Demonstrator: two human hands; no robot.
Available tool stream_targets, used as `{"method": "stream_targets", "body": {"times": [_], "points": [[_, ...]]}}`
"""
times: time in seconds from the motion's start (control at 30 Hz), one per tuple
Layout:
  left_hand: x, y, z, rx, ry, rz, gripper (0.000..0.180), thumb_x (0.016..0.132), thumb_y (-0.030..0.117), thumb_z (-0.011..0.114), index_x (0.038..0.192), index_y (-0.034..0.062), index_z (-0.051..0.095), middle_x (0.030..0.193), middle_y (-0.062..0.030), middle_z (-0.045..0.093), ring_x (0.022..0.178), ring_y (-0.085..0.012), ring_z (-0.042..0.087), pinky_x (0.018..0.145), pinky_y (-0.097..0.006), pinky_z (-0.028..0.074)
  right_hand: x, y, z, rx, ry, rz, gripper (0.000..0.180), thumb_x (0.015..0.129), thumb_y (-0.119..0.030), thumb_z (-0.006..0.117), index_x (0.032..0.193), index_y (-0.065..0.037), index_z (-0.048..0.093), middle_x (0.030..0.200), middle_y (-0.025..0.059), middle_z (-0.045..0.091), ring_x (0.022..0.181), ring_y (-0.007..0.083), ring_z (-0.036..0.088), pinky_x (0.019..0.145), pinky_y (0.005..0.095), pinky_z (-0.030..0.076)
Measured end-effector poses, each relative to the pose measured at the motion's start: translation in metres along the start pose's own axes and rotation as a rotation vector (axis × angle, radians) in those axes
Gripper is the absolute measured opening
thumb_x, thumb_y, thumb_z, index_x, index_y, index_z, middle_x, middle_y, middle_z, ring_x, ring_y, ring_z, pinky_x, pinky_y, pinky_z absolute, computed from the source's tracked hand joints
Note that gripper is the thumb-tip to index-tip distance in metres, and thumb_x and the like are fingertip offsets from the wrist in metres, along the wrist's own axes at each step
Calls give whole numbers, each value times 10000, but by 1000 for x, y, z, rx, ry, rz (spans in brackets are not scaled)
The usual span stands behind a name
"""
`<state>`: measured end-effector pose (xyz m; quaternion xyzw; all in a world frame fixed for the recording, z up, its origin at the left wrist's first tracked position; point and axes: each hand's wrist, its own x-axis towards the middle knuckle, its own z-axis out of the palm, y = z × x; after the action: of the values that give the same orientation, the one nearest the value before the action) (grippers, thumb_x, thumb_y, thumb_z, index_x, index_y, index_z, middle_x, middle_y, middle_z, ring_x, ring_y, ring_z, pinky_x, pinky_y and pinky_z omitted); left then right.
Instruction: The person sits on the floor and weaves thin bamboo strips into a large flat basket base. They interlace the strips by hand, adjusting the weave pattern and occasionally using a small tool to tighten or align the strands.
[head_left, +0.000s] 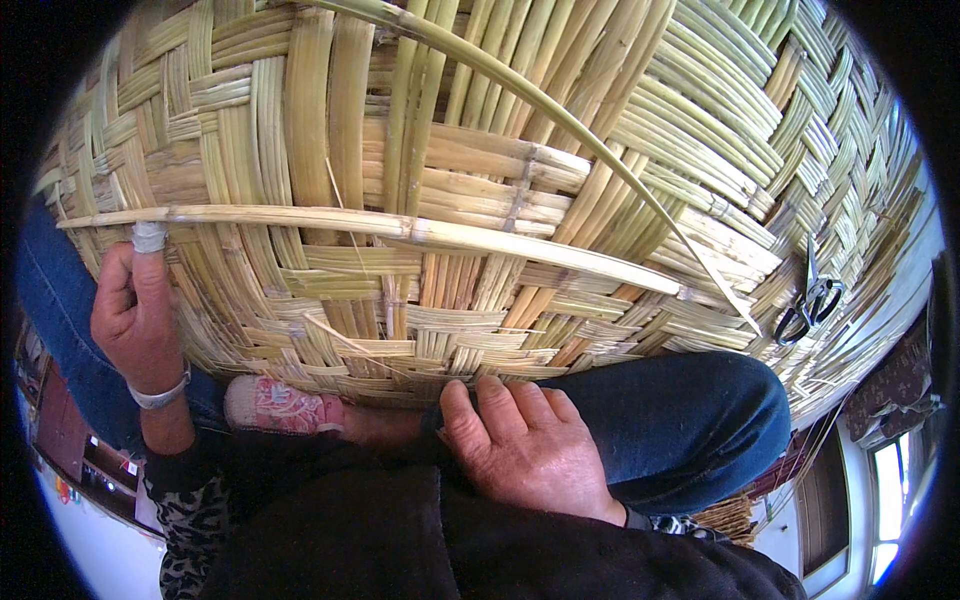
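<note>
A large woven panel of pale green and tan split reed strips (470, 320) spreads over my lap and curves up away from me. Across it lies a long, narrow, loose cane strip (420, 232), running left to right. At its left end my left hand (140, 315) points upward, its index finger stretched out and touching the strip. White tape wraps that fingertip, while the other fingers are curled in. My right hand (530, 445) rests palm down over my right leg, below the panel's near edge, fingers slightly apart and nothing visible in them.
Dark-handled scissors (808, 300) lie on the weave at the right. A second greenish strip (560, 115) arcs over the panel from the upper middle down to the right. My pink patterned shoe (285, 405) sits under the near edge. Loose reed ends (890, 290) fan out at the far right.
</note>
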<state>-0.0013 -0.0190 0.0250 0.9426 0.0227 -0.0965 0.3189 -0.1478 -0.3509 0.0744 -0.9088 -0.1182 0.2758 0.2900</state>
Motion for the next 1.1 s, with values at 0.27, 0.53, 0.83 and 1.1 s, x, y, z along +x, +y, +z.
{"method": "stream_targets", "body": {"times": [0.27,0.53,0.83,1.1], "points": [[0,1,0,-10,-13,-8,247,1081,146,643,847,71,616,696,86,460,627,-6,386,551,-203,292,-1,-2,-2,-3,-12,11,369,878,-197,643,1218,-55,659,980,71,645,857,201,632,658,324,490],[0,2,1,13,11,-36,265,1084,177,648,844,66,621,694,82,469,625,-8,389,552,-202,294,0,0,2,-9,-1,6,369,882,-194,638,1224,-54,656,996,85,652,851,200,626,655,320,482],[1,2,0,-2,-12,-14,274,1082,173,652,833,64,620,691,77,473,625,-6,399,555,-197,298,0,0,1,0,-26,4,378,891,-192,631,1241,-50,646,1008,96,654,848,205,631,655,329,490],[1,2,1,3,-10,2,272,1083,167,649,833,67,618,680,76,472,610,-4,400,542,-194,292,0,0,1,-11,-31,5,373,899,-197,625,1242,-52,644,1046,108,673,859,209,639,658,329,492]]}}
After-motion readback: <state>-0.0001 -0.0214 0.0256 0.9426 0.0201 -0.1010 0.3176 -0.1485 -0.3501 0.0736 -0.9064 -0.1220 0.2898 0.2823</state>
